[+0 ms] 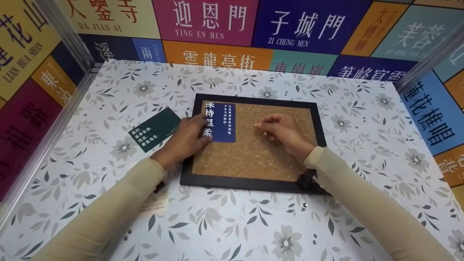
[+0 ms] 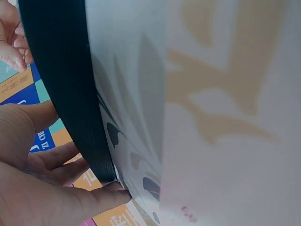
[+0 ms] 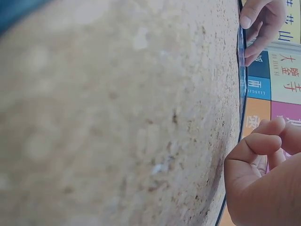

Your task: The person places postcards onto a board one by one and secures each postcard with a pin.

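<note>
A cork board (image 1: 246, 163) in a black frame (image 1: 232, 183) lies flat on the table. On its left side is a blue card (image 1: 225, 127) with white characters. My left hand (image 1: 186, 136) rests over the frame's left edge, fingers on the card's left part. Above the cork, right of the card, my right hand (image 1: 284, 132) pinches a tiny shiny thing, apparently a pushpin (image 1: 256, 124), between thumb and forefinger. In the right wrist view the fingers of that hand (image 3: 263, 174) are curled, and the pin cannot be made out.
A dark green card (image 1: 155, 129) lies left of the frame, close to my left hand. A pale printed paper (image 1: 156, 206) is partly under my left forearm. Small silver pieces (image 1: 305, 206) lie in front of the frame. Colourful panels (image 1: 206, 21) stand behind the table.
</note>
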